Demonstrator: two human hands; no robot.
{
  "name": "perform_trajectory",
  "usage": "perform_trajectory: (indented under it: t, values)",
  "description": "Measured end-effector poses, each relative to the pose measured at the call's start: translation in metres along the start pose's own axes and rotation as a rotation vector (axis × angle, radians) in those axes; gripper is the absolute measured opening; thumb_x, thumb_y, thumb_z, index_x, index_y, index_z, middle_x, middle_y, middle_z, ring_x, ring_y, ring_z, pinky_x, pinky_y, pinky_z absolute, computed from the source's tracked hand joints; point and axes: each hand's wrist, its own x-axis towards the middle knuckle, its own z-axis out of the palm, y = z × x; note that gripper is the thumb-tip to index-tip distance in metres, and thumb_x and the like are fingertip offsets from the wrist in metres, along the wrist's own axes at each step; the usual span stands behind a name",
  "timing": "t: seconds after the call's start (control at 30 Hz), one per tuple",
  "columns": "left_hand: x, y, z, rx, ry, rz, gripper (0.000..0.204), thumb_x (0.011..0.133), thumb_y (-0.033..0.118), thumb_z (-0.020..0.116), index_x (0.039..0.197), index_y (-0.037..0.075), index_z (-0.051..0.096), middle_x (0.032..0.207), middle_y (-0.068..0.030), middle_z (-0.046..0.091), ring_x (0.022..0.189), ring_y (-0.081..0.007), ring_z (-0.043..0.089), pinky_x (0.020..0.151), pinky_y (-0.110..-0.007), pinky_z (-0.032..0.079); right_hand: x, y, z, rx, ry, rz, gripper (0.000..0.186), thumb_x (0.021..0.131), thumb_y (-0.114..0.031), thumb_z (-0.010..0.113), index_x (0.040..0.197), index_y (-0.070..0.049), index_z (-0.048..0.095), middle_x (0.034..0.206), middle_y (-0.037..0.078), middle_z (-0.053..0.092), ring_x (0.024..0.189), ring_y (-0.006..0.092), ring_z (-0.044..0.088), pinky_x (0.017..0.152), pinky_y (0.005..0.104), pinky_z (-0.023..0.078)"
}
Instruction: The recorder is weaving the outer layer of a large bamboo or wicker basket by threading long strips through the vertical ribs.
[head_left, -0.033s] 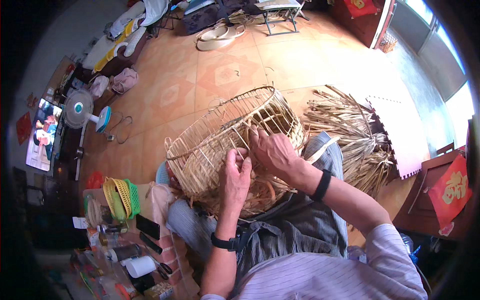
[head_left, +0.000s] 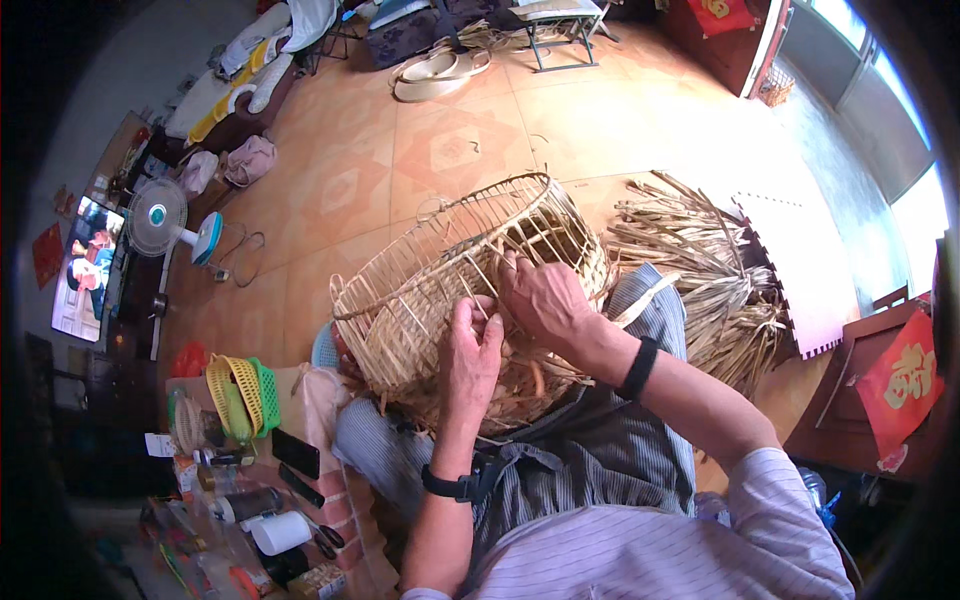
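Note:
A half-woven basket [head_left: 405, 352] of pale dried plant strips lies tilted across my lap. Its lower wall is densely woven, while bare upright stakes run to a hoop around the upper edge. My left hand [head_left: 470, 345] is closed at the near side of the wall, thumb and fingers pinched together at a strip or stake. Just right of it, my right hand [head_left: 545, 305] has its fingers curled over the weave among the stakes, palm down. The exact strip under the fingertips is hidden. Loose strip ends hang below my hands.
Bundles of dried strips [head_left: 690, 270] lie on the floor to the right, beside a foam mat [head_left: 800, 270]. At left, a low table holds yellow and green plastic baskets [head_left: 265, 398], a phone [head_left: 296, 455], scissors [head_left: 328, 541] and a white roll [head_left: 282, 533]. A fan [head_left: 158, 218] stands beyond.

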Motion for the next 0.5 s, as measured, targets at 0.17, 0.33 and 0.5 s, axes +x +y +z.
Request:
perform_trajectory:
  t: [0.17, 0.33, 0.5]
  values:
    - [0.002, 0.014, -0.004, -0.031, -0.069, -0.126, 0.036, 0.1, 0.018, 0.067, 0.131, 0.002, 0.058, 0.101, -0.0106, 0.069, 0.087, -0.0177, 0.064, 0.081, -0.035, 0.053, 0.012, 0.007, -0.003, 0.042, -0.017, -0.057, 0.015, 0.08, -0.021, 0.073, 0.078, -0.006, 0.072, 0.075, 0.014, 0.07, 0.075, 0.0335, 0.073, 0.065, 0.0448, 0.054]
    - [0.011, 0.002, -0.009, -0.049, -0.104, -0.031, 0.05, 0.098, 0.018, 0.069, 0.142, 0.001, 0.053, 0.107, -0.0121, 0.069, 0.089, -0.0175, 0.064, 0.082, -0.035, 0.052, 0.022, 0.004, 0.007, 0.043, -0.107, 0.043, 0.013, 0.079, -0.019, 0.076, 0.077, -0.008, 0.071, 0.075, 0.016, 0.071, 0.075, 0.0337, 0.074, 0.066, 0.0454, 0.055]
    - [0.011, 0.006, -0.008, -0.181, -0.142, -0.04, 0.049, 0.1, 0.015, 0.065, 0.146, 0.003, 0.051, 0.108, -0.0149, 0.075, 0.09, -0.0222, 0.073, 0.082, -0.038, 0.057, 0.015, 0.014, -0.001, 0.17, 0.0, -0.038, 0.018, 0.083, -0.019, 0.076, 0.094, -0.006, 0.072, 0.073, 0.017, 0.071, 0.072, 0.0381, 0.073, 0.065, 0.0494, 0.055]
